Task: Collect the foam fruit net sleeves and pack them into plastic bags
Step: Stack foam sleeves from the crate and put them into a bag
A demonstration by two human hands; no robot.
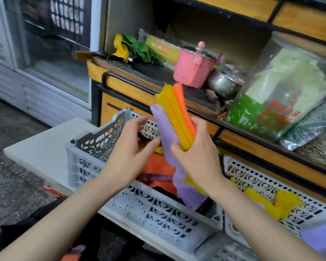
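My right hand (198, 153) grips a bundle of foam net sleeves (175, 117) in purple, yellow and orange, held upright above a grey plastic crate (149, 206). My left hand (128, 147) is beside the bundle, fingers straight, its fingertips touching the purple sleeve (163, 127). More orange sleeves (156, 166) and purple ones lie inside the crate under my hands. Loose yellow sleeves (271, 202) sit in a second crate (262, 178) at the right. No plastic bag for packing is clearly seen near my hands.
A wooden shelf unit (132, 85) stands behind the crates, holding a pink pot (193, 67), a steel bowl (222, 83), green leaves (141, 48) and a big bag of white material (282, 87). A glass-door cooler (45, 53) is at the left. A white board (41, 147) lies left of the crate.
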